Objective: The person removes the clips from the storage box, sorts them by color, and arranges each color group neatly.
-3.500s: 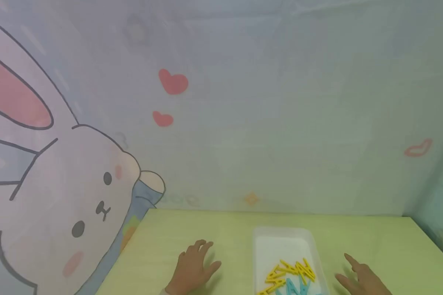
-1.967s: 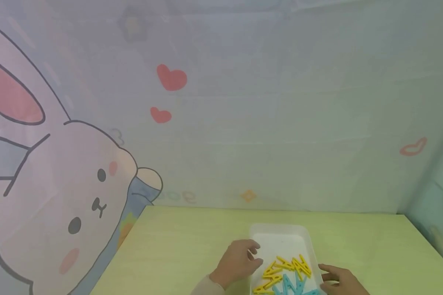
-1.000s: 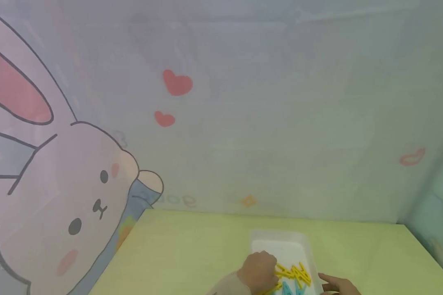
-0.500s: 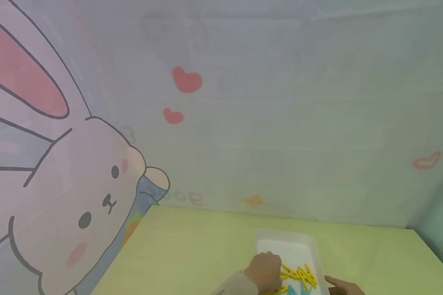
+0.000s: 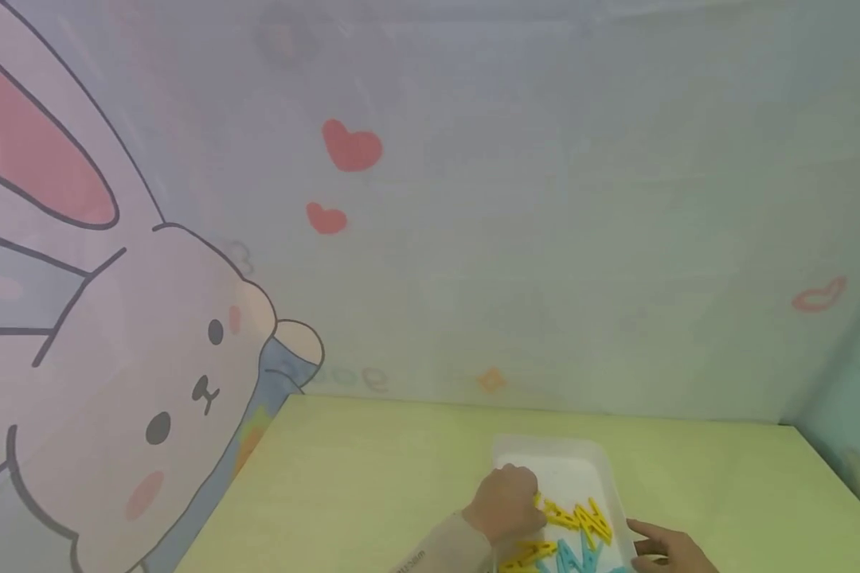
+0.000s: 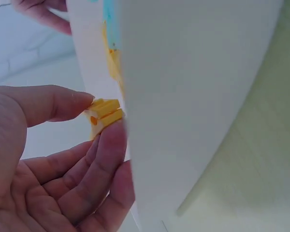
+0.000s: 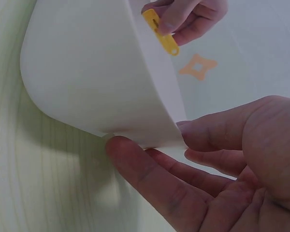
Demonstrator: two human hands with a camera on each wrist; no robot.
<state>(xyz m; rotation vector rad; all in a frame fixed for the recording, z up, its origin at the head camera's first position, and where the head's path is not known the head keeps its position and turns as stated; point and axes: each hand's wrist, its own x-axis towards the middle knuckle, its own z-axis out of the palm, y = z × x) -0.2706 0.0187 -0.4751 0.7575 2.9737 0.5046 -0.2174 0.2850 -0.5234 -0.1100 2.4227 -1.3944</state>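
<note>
My left hand (image 5: 505, 503) is over the left part of a white plastic tray (image 5: 555, 447). Between thumb and fingertips it pinches a yellow clothespin (image 6: 108, 115), whose far end with a small hole shows in the right wrist view. Inside the tray lie several other yellow clothespins (image 5: 593, 521) and, nearer the bottom edge of the head view, several light blue clothespins (image 5: 568, 557). At the tray's right side, my right hand (image 5: 670, 549) grips the wall, thumb at the rim and fingers against the outside.
The tray stands on a pale green table (image 5: 373, 461), its near end cut off by the head view. Behind the table hangs a backdrop cloth (image 5: 545, 239) printed with a rabbit and hearts.
Both hands came in from either side to the tray. My left hand reached down among the clothespins, took a yellow one and has risen slightly; my right hand stays at the tray's side.
</note>
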